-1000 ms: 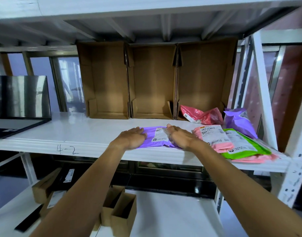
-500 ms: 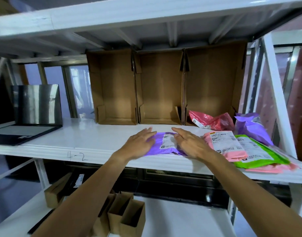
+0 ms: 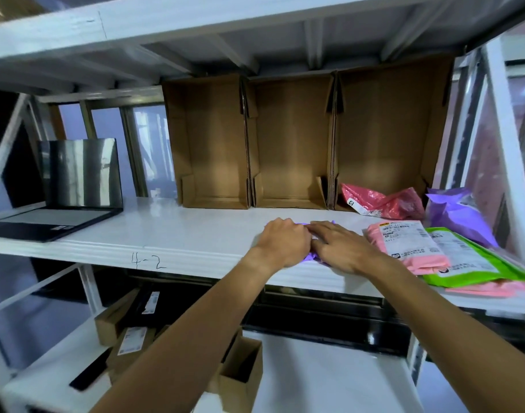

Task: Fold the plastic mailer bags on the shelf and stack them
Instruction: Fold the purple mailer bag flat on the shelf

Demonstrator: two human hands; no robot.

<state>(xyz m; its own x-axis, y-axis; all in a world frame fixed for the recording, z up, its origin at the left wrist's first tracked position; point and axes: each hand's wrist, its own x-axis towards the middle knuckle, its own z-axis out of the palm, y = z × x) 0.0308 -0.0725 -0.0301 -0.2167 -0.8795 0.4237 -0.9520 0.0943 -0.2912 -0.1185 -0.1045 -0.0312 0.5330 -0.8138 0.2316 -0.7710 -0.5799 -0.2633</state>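
Note:
A purple mailer bag [image 3: 313,256] lies near the front edge of the white shelf [image 3: 172,234], almost wholly covered by my hands. My left hand [image 3: 282,244] sits on its left part with fingers curled over the plastic. My right hand [image 3: 343,248] presses flat on its right part, touching the left hand. To the right is a stack of folded bags: a pink one [image 3: 404,248] with a white label, a green one [image 3: 475,265] and another pink one [image 3: 490,289] underneath. Behind them lie a crumpled purple bag [image 3: 457,217] and a crumpled red bag [image 3: 383,201].
Three open cardboard boxes [image 3: 291,144] stand along the back of the shelf, the red bag at the mouth of the right one. An open laptop [image 3: 61,204] sits at the left. A white upright post [image 3: 505,138] bounds the right. Small cartons [image 3: 240,374] lie on the lower shelf.
My left hand has slid right across the purple bag until it meets the right hand, covering the label that showed between them. The bag now looks narrower.

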